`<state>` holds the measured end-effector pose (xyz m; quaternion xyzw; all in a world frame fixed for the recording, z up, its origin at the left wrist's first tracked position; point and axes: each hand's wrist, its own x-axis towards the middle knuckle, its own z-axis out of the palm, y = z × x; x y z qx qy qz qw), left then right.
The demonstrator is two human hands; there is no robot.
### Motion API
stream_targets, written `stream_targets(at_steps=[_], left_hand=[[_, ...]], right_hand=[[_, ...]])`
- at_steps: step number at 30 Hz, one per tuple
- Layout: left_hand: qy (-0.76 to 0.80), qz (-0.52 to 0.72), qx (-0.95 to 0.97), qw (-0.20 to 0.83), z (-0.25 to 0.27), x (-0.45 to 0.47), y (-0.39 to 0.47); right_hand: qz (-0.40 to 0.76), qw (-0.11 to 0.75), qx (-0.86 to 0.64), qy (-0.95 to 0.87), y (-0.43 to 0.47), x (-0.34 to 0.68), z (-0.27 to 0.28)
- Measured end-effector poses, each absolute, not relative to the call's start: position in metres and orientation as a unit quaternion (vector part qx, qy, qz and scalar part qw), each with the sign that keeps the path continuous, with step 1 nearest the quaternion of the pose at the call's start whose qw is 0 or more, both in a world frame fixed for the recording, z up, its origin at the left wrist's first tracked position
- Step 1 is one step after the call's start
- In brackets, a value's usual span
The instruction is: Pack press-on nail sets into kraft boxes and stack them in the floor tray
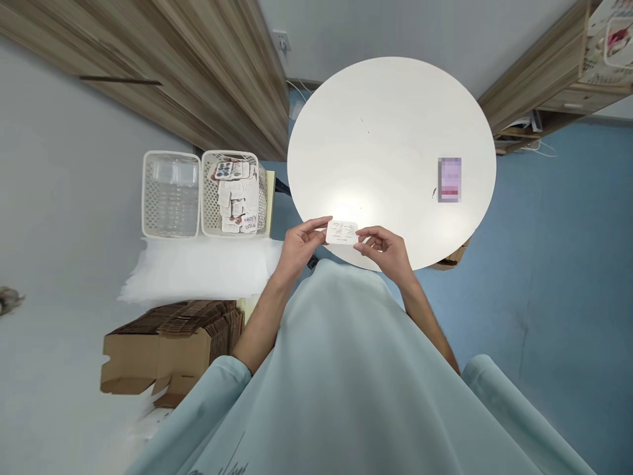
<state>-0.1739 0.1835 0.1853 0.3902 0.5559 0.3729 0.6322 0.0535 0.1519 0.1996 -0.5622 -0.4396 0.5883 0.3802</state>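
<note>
Card (pixel 342 232) looks like smooth paper; clock centred on it. Tabletop (pixel 390 119) at 1 o'clock shows a smooth, glossy finish; shirt (pixel 356 369) at 6, matt cloth; boxes (pixel 185 353) at 8, matt cardboard; baskets (pixel 210 198) near 9, perforated plastic; cabinet (pixel 208 59) near 11, wood-grained

I wore a loose, pale blue-green top of smooth cloth (pixel 356 369), with long, soft folds running down its front. Its 2 wide, short sleeves, left sleeve (pixel 210 396) and right sleeve (pixel 514 402), matched it in colour and had rounded, loose openings. Beyond those 2 openings, my slim forearms (pixel 264 323), left hand (pixel 298 249) and right hand (pixel 388 252) were bare. A dark, thin-stroked, script-like marking (pixel 237 467) showed low on the cloth's left side, too cropped to read.
</note>
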Motion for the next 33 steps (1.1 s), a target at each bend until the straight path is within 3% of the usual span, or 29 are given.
stream_targets(at_steps=[4, 8, 19, 25, 33], left_hand=[[0.59, 0.369, 0.359, 0.622, 0.164, -0.176, 0.178], [0.61, 0.359, 0.336, 0.621, 0.133, -0.18, 0.174], [0.713, 0.236, 0.392, 0.531, 0.016, -0.198, 0.169], [0.712, 0.195, 0.417, 0.53, -0.003, -0.201, 0.173], [0.681, 0.206, 0.449, 0.541, 0.022, -0.232, 0.181]], right_hand=[[0.544, 0.407, -0.577, -0.453, 0.169, 0.051, 0.186], [0.557, 0.379, -0.589, -0.446, 0.193, 0.045, 0.153], [0.558, 0.202, -0.666, -0.452, 0.216, 0.012, 0.008], [0.49, 0.171, -0.709, -0.478, 0.211, 0.003, -0.005], [0.44, 0.181, -0.732, -0.487, 0.21, -0.012, 0.019]])
